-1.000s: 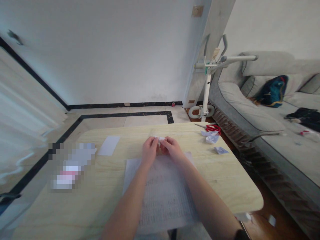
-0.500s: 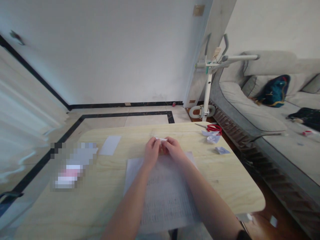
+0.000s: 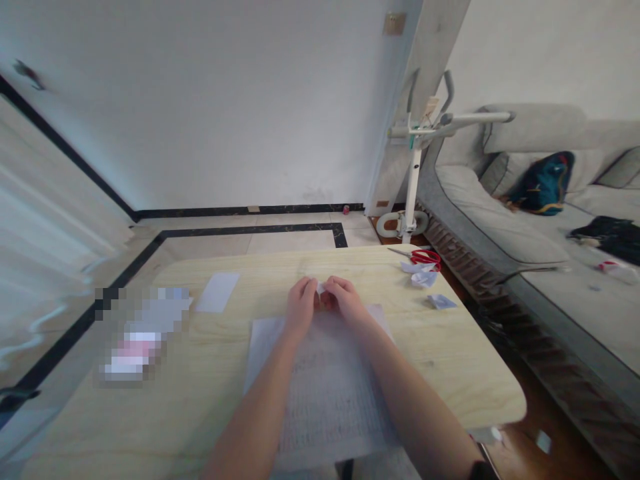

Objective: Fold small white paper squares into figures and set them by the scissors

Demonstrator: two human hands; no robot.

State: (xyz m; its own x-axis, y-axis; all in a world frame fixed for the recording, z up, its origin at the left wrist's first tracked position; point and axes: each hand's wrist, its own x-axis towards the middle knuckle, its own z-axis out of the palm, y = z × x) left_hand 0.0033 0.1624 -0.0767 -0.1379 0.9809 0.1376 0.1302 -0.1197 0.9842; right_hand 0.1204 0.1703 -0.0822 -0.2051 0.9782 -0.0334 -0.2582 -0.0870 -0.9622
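Between my two hands is a small piece of white paper (image 3: 321,288), mostly covered by my fingers. My left hand (image 3: 302,300) pinches it from the left. From the other side my right hand (image 3: 343,297) grips it, fingers curled in. Both hands are above the far edge of a large printed sheet (image 3: 330,393) that lies flat on the wooden table (image 3: 210,380). How the small paper is folded cannot be made out.
A blank white paper (image 3: 218,292) lies at the left, beside a blurred-out patch. At the far right of the table are red-handled scissors (image 3: 425,259) and several folded paper pieces (image 3: 425,278). Beyond stand a white exercise frame (image 3: 413,180) and a grey sofa (image 3: 500,220).
The small paper shows less above my fingers and now appears as a narrow piece between them. My hands stay in nearly the same place; the view has shifted slightly.
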